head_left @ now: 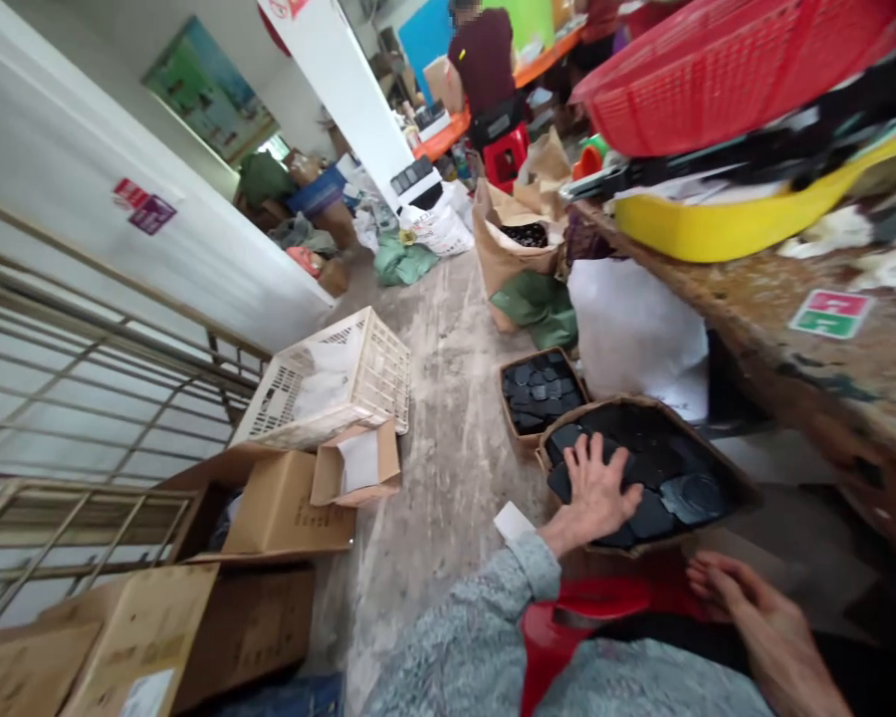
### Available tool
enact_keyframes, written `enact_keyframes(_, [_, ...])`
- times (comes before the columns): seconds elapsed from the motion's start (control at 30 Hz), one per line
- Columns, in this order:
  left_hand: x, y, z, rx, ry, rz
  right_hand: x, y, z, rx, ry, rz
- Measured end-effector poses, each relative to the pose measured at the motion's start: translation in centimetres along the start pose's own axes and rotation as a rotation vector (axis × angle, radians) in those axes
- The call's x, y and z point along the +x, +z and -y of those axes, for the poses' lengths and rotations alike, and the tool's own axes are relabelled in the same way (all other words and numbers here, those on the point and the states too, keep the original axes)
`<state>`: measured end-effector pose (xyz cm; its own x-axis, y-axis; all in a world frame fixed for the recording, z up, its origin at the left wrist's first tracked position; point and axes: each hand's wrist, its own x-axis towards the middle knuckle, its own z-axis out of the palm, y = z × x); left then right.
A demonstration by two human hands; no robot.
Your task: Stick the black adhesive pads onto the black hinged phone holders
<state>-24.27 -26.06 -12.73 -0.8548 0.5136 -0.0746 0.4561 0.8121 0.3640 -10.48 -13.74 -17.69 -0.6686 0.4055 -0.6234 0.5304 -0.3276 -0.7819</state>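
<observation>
**Left hand spread over a box of black pieces**

The step in hand appears to be handling the black pieces (657, 438) packed in the larger cardboard box (544, 456), which sits low beside the worktop (754, 289). The left hand (595, 490) lies palm down on them near the box's left side, fingers fanned wide, with no grip that shows. The right hand (743, 597) hangs just outside the box, fingers loosely curled, near a glossy red thing (608, 602); whether it has hold of anything, I cannot tell. Picking up a piece from here would call for the left fingers to draw in and find an edge, since the pieces lie closely packed.

The pieces look like smooth, hard plastic: flat, dark, with rounded corners, and one shows a ring-like face. A smaller carton (513, 423) just beyond holds more of the same. Both boxes have plain brown walls. A smooth white sack (634, 319) slumps behind them, the worktop's wood is scuffed and stained, and a red basket (717, 95) of slotted plastic stands above. The floor (444, 418) is grey and streaked; across it sits a white lattice crate (384, 373).
</observation>
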Motion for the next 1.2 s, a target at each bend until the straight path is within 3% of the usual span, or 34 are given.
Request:
enact_keyframes(0.2, [-3.8,0.2,-3.4,-0.145,0.058,-0.040,-4.3,-1.6,1.8,0.002,-0.041,-0.074])
enact_keyframes(0.33, [-7.7,0.8,-4.6,-0.309,0.141,0.027,-9.4,-4.9,2.4,-0.053,-0.095,-0.144])
enact_keyframes(0.5, [-10.0,2.3,-2.8,-0.397,0.152,0.188,-15.8,-9.7,-0.9,-0.025,-0.114,-0.416])
enact_keyframes(0.63, [-10.3,2.9,-1.7,-0.393,0.153,0.252,-19.3,-11.3,-4.3,0.101,-0.093,-0.660])
enact_keyframes(0.7, [-10.0,3.0,-1.6,-0.399,0.181,0.264,-20.2,-11.1,-5.3,0.146,-0.112,-0.703])
enact_keyframes(0.87, [-8.6,2.9,-2.0,-0.404,0.250,0.305,-20.3,-10.4,-5.8,0.120,-0.191,-0.647])
enact_keyframes(1.0, [-9.1,2.2,-1.8,-0.355,0.240,0.326,-20.8,-10.7,-5.8,0.078,-0.147,-0.638])
enact_keyframes(1.1, [-9.1,1.5,-0.9,-0.292,0.159,0.233,-20.8,-11.0,-5.8,0.080,-0.057,-0.640])
enact_keyframes(1.2, [-8.3,0.8,0.6,-0.221,0.023,0.044,-20.3,-11.4,-6.3,0.082,-0.023,-0.598])
